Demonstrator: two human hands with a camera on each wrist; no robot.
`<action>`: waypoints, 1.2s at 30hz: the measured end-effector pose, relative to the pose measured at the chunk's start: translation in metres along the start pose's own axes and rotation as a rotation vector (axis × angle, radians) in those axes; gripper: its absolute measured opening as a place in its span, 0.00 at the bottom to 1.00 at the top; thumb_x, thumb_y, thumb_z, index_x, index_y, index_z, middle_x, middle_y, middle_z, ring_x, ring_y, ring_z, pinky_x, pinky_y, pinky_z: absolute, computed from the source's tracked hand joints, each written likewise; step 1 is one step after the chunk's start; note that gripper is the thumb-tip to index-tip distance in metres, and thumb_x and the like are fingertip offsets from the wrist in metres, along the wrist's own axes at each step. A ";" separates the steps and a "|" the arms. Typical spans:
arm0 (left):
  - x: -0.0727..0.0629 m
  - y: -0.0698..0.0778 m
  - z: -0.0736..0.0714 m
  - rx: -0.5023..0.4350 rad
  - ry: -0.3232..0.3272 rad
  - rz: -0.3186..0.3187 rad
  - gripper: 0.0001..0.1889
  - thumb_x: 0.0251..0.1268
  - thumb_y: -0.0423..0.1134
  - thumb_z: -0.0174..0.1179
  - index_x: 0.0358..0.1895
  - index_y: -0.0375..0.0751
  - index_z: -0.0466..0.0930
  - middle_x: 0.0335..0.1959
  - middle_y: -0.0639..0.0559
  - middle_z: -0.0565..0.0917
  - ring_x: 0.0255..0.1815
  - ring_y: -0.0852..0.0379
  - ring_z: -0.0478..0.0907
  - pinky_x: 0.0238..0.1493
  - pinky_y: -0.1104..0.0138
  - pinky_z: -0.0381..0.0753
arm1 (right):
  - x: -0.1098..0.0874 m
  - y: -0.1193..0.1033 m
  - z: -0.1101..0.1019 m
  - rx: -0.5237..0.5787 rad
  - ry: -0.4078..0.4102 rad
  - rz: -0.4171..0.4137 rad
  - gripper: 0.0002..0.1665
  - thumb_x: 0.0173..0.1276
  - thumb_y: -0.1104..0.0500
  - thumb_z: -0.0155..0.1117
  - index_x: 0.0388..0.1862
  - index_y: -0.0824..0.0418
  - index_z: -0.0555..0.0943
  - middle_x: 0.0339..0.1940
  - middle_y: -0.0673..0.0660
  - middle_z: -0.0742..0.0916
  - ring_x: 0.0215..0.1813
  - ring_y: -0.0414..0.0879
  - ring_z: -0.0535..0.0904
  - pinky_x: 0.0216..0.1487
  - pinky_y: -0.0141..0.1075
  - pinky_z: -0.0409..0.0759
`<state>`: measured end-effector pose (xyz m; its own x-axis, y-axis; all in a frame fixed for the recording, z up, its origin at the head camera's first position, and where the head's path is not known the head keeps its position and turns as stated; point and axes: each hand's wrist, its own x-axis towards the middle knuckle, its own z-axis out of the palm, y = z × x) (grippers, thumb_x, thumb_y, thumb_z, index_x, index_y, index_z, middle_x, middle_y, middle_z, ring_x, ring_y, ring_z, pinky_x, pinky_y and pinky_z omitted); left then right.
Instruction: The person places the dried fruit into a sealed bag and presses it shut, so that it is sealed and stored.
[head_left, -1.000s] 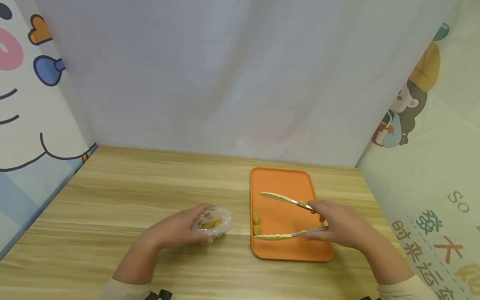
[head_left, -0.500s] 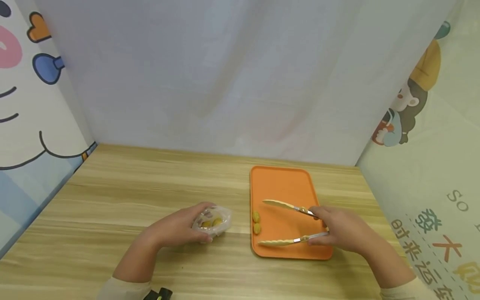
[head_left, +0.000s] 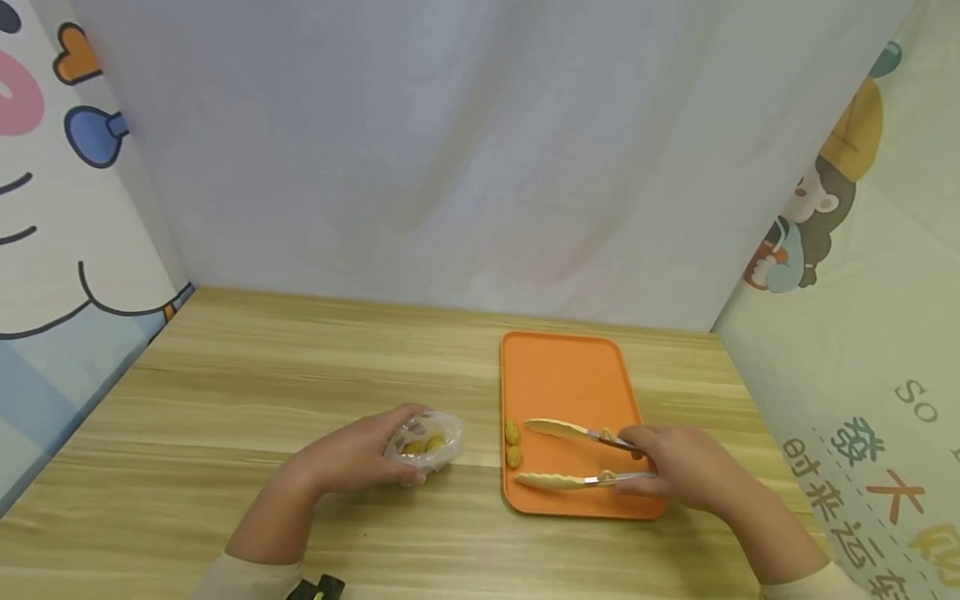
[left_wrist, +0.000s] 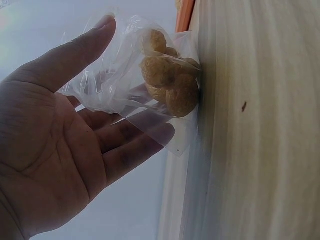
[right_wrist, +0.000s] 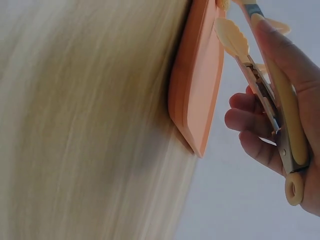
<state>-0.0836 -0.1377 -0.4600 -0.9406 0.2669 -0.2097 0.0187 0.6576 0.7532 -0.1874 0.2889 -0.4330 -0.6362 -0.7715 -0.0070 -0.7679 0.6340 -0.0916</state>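
Observation:
My left hand (head_left: 360, 454) holds a clear plastic bag (left_wrist: 120, 75) by its sides, thumb on one side and fingers on the other. Inside the bag sit several round, brownish-yellow balls (left_wrist: 172, 75), low against the table. In my right hand (head_left: 682, 467) are tongs (right_wrist: 282, 110) with cream tips, their two arms spread apart over the orange tray (head_left: 566, 367). Two small yellow balls (head_left: 513, 445) lie at the tray's left edge, just left of the tongs' tips. Nothing is between the tips.
The wood-grain table (head_left: 300, 358) carries the tray at right of centre. A pale curtain (head_left: 420, 167) hangs behind it, and printed cloths stand at both sides. A small dark speck (left_wrist: 244, 106) is on the table near the bag.
The tongs first drew back from the two balls and spread; their arms then came closer together, level with the balls. My left hand and the bag stayed in place.

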 end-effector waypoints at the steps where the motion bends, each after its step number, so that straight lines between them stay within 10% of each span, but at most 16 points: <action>1: 0.000 0.000 0.000 -0.001 0.000 0.000 0.44 0.52 0.55 0.73 0.73 0.57 0.61 0.59 0.52 0.75 0.53 0.54 0.72 0.57 0.51 0.71 | 0.000 0.000 0.001 0.002 0.007 -0.010 0.30 0.55 0.30 0.68 0.44 0.51 0.79 0.29 0.42 0.82 0.27 0.30 0.70 0.27 0.31 0.71; 36: 0.001 -0.004 0.000 0.013 0.005 0.010 0.45 0.52 0.56 0.72 0.73 0.57 0.60 0.61 0.51 0.75 0.56 0.53 0.73 0.59 0.49 0.71 | 0.002 -0.007 0.009 0.005 0.147 -0.179 0.20 0.55 0.38 0.73 0.34 0.50 0.79 0.21 0.34 0.73 0.21 0.27 0.60 0.22 0.25 0.64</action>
<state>-0.0845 -0.1396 -0.4633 -0.9419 0.2699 -0.1996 0.0321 0.6643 0.7468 -0.1824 0.2825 -0.4410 -0.4940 -0.8555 0.1551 -0.8695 0.4870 -0.0829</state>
